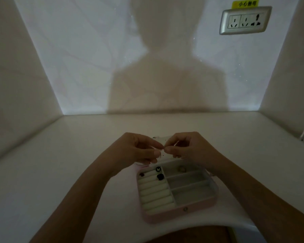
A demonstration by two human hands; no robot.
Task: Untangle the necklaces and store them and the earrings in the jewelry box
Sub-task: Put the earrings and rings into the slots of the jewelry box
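A pink jewelry box (180, 210) lies open on the white table, with ring rolls on its left and three grey compartments on its right. Dark earrings (160, 176) sit in the ring rolls, and a small pale piece (181, 169) lies in the far compartment. Above the box's far edge, my left hand (135, 149) and my right hand (188, 146) meet fingertip to fingertip. Both pinch something tiny between them (164, 149), too small and dim to name. The box's lid is mostly hidden behind my hands.
The white table (77, 163) sits in a recess with walls at left, right and back. A wall socket (244, 20) is high on the back wall at right. My shadow falls on the back wall. The table's near edge curves just below the box.
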